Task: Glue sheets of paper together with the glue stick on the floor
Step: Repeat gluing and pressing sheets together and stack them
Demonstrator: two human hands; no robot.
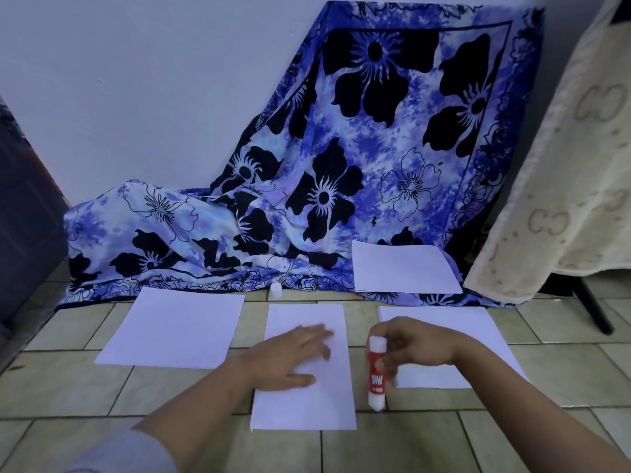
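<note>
The left hand (pixel 293 356) lies spread flat, pinning the middle sheet (pixel 304 404) steady; the right hand (pixel 416 346), its grip pinching the glue stick (pixel 376 373), apparently uncapped.

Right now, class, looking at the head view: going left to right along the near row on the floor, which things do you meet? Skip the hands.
left sheet → middle sheet → glue stick → right sheet
</note>
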